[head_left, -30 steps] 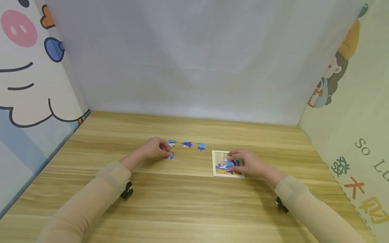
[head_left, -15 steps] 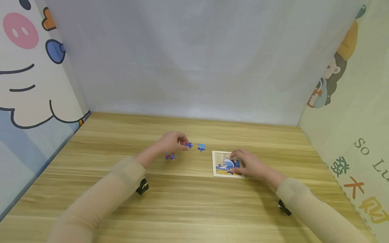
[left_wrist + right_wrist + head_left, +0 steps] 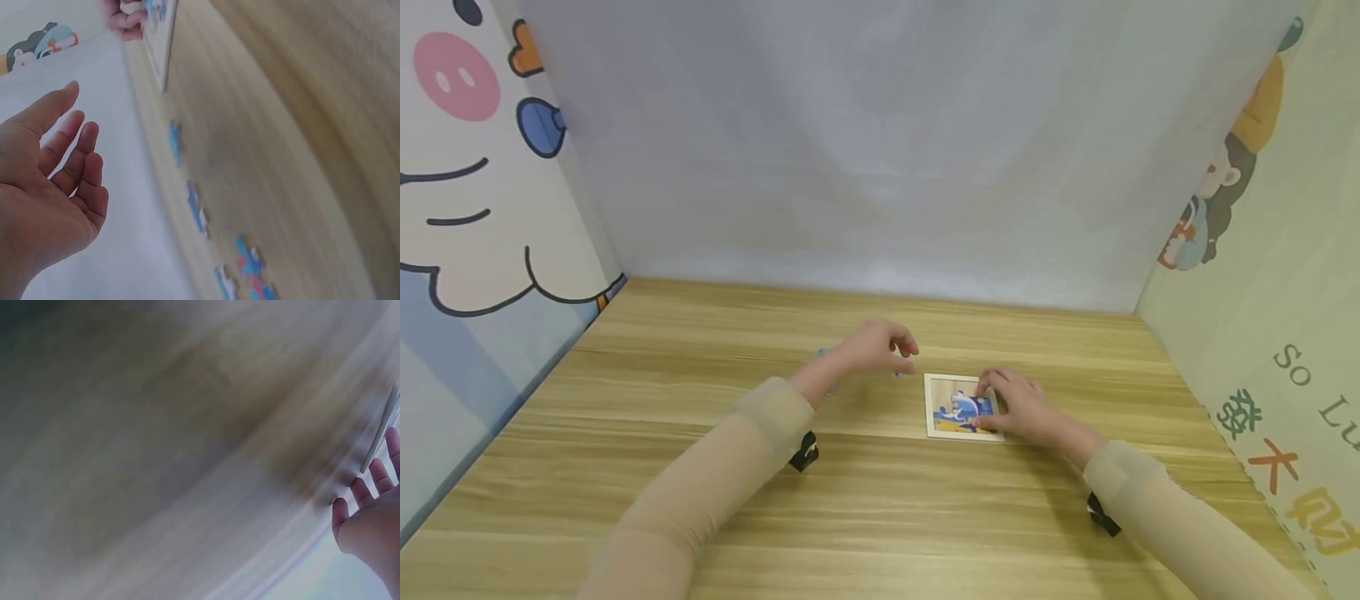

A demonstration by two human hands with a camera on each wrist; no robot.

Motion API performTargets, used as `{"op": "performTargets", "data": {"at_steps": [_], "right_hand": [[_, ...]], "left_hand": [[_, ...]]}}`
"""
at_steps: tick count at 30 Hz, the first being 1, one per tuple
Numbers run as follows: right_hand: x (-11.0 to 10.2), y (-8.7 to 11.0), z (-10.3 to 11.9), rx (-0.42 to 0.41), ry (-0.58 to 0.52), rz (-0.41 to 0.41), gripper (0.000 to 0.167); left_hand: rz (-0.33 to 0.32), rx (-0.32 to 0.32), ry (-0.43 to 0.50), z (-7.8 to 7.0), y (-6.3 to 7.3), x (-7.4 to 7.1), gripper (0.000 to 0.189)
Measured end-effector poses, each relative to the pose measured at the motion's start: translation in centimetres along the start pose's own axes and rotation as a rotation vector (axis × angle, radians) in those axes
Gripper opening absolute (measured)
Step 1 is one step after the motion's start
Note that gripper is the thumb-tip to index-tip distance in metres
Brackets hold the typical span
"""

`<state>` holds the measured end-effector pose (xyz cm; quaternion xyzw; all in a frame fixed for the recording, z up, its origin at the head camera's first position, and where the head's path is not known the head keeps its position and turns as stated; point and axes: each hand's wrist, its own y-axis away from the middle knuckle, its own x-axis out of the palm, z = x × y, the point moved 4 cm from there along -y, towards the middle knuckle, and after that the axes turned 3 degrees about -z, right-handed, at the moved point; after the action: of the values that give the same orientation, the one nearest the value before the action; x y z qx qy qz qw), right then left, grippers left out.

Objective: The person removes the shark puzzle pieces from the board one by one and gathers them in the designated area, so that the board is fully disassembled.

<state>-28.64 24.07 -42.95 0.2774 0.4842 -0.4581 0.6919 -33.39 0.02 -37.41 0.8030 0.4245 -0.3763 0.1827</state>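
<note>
My left hand (image 3: 880,348) hovers over the table with fingers loosely bent and nothing in it. Under its fingertips shows a blue jigsaw piece (image 3: 899,372); in the left wrist view this piece (image 3: 175,144) lies flat, with a blue-and-white piece (image 3: 197,209) and a red-and-blue piece (image 3: 250,259) further along. My right hand (image 3: 1018,404) rests on the right side of a white-rimmed jigsaw tray (image 3: 928,412), thumb and fingertips on its partly filled sea picture. In the right wrist view, its fingers (image 3: 359,490) lie fairly straight beside the tray's edge.
Another blue piece (image 3: 823,352) peeks out behind my left forearm. The wood-grain table (image 3: 880,517) runs back to a pale curtain (image 3: 880,167), with printed cartoon cloths at left and right.
My left hand has swept rightward above the row of jigsaw pieces, from the leftmost ones to the one nearest the tray. The right hand has shifted slightly right on the tray.
</note>
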Motion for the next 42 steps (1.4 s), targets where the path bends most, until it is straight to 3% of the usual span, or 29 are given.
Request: {"op": "performTargets", "data": {"at_steps": [8, 16, 20, 28, 42], "right_hand": [[0.0, -0.4, -0.1, 0.005, -0.009, 0.008, 0.037], [0.0, -0.7, 0.1, -0.011, -0.008, 0.001, 0.037], [0.0, -0.7, 0.0, -0.014, -0.006, -0.01, 0.036], [-0.2, -0.5, 0.0, -0.027, 0.007, -0.013, 0.036], [-0.2, 0.2, 0.0, -0.033, -0.013, -0.002, 0.036]], "left_hand": [[0.041, 0.089, 0.048, -0.5, -2.0, 3.3, 0.031], [0.112, 0.078, 0.008, -0.6, -3.0, 5.6, 0.034], [0.134, 0.077, -0.033, -0.9, -3.2, 6.2, 0.038], [0.133, 0.064, -0.208, -1.4, -3.2, 7.2, 0.038], [0.161, 0.012, -0.172, -1.5, -3.3, 7.9, 0.034]]}}
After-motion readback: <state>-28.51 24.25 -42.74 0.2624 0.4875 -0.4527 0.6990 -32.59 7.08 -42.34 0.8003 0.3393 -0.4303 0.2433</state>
